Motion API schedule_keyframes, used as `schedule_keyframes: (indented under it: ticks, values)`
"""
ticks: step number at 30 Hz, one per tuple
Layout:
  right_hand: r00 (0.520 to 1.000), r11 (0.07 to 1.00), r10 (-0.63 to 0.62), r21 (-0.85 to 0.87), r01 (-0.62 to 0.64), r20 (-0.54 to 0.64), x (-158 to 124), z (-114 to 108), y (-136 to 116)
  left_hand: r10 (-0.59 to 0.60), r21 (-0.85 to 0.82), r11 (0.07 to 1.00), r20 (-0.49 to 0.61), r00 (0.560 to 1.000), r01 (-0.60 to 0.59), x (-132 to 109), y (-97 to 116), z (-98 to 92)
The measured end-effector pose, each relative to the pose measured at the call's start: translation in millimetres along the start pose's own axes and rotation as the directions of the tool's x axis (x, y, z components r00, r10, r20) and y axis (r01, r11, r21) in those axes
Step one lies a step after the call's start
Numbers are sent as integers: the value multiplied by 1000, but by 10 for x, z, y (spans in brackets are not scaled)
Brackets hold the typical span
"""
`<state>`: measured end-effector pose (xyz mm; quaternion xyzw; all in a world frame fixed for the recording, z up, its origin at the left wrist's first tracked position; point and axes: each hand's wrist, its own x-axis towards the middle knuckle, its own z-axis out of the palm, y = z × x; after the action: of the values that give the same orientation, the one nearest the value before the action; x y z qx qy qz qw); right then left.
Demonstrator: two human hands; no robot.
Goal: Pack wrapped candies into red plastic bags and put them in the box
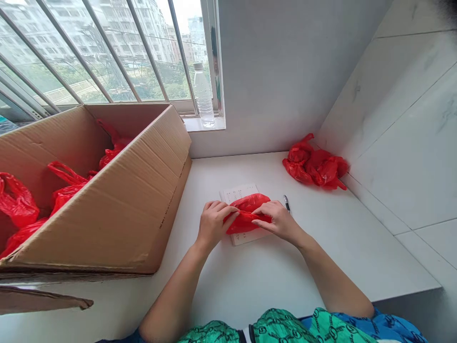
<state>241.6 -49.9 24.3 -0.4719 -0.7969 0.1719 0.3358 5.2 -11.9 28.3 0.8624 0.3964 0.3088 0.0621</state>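
Note:
A red plastic bag (246, 225) is stretched between my two hands above a sheet of paper with writing (240, 191). My left hand (215, 220) pinches the bag's left side between thumb and fingers. On the other side, my right hand (277, 219) grips the bag's edge, thumb below and fingers on top. What the bag contains, if anything, is hidden. Just beyond my right hand lies a black pen (287, 204), partly covered by the hand. The bag hides much of the paper.
On the left stands a large open cardboard box (107, 205) with several red plastic bags (71, 188) inside. More crumpled red bags (316, 164) lie in the far right corner of the white table (342, 238). A clear water bottle (204, 97) stands on the windowsill.

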Motion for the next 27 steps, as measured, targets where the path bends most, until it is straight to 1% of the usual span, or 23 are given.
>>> schedule_keyframes:
  ticks: [2,3,4,6,7,8,9,10,11,13,15,16,17,19,20,21,22,23,24,25,26,27]
  values:
    - [997,995,64,79,-60,-49,-14,-85,46,-157,-82,985,-91,983,150,-12,-76,-17]
    - [987,986,123,126,-109,-106,-22,-131,83,-245,-135,964,-126,961,228,-18,-117,-33]
    - [965,971,193,177,-162,-178,-33,-176,130,-334,-191,934,-155,930,303,-23,-160,-54]
    - [885,925,334,291,-243,-325,-57,-254,236,-486,-295,858,-203,850,420,-34,-243,-110]
    - [840,900,391,347,-264,-376,-69,-282,281,-537,-338,826,-222,814,452,-38,-271,-145]
    - [804,875,436,398,-274,-405,-79,-302,311,-567,-374,803,-242,788,463,-40,-284,-184]
    - [783,853,465,446,-272,-412,-87,-314,319,-576,-401,795,-264,774,455,-40,-274,-224]
    - [780,833,479,488,-260,-402,-91,-318,302,-562,-416,802,-286,776,428,-37,-238,-263]
    - [788,817,480,523,-243,-384,-92,-317,259,-525,-417,824,-304,795,385,-31,-179,-298]
    - [820,793,456,576,-198,-346,-88,-308,116,-385,-371,891,-307,870,263,-6,-9,-346]
    - [858,783,409,603,-155,-311,-87,-305,-52,-215,-265,953,-242,946,149,36,168,-349]
    - [877,785,379,604,-136,-295,-91,-310,-124,-150,-203,973,-193,970,110,61,237,-335]
    - [896,793,345,597,-120,-279,-98,-320,-179,-110,-144,986,-147,983,89,86,287,-313]
    - [937,818,276,565,-113,-213,-123,-356,-236,-89,-62,994,-74,993,84,131,327,-268]
    - [957,832,245,541,-126,-153,-139,-381,-238,-89,-45,995,-44,995,87,146,325,-255]
    - [973,844,219,514,-154,-69,-156,-409,-228,-90,-40,995,-15,996,89,155,313,-252]
    - [979,852,201,486,-191,33,-175,-440,-208,-90,-55,994,11,996,90,157,297,-261]
    - [971,855,190,461,-236,145,-193,-471,-182,-93,-98,991,27,995,95,152,279,-283]
    - [950,848,188,447,-286,250,-211,-500,-152,-106,-174,979,32,994,110,142,261,-315]
    - [918,827,193,447,-342,346,-226,-524,-120,-138,-282,949,22,990,139,126,240,-355]
    - [884,786,202,468,-404,422,-237,-543,-88,-191,-417,892,2,982,174,106,217,-398]
    - [855,722,211,515,-463,473,-242,-553,-56,-253,-565,800,-14,967,201,83,190,-443]
